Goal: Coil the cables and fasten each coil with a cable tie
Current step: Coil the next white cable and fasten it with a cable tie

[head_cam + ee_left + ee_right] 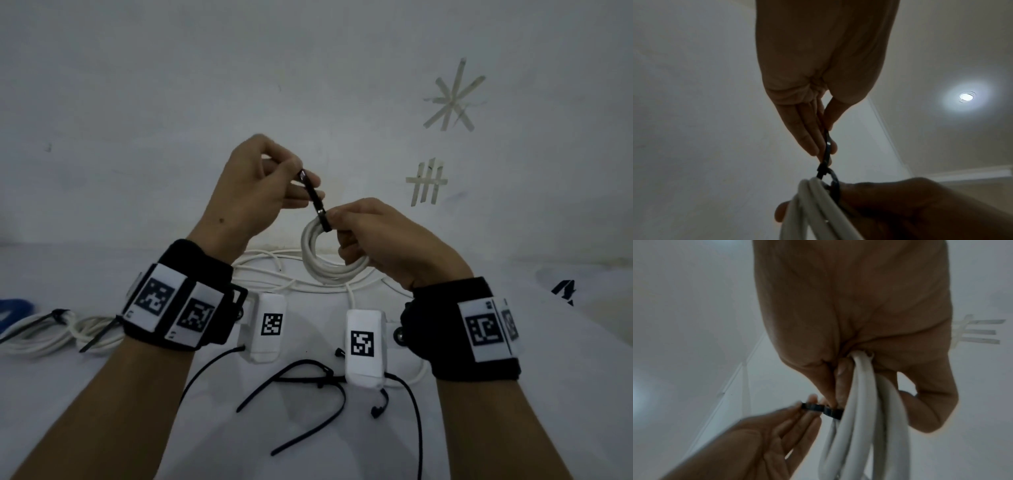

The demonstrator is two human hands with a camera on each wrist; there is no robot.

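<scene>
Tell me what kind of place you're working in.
Probably a bare indoor room set up for recording: a plain white table against a white wall, tape marks stuck on that wall, and a recessed ceiling light.

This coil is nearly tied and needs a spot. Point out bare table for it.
Bare table lies right of the right hand, past the loose black ties. Crowded: tied coils at left, loose white cable at centre.
</scene>
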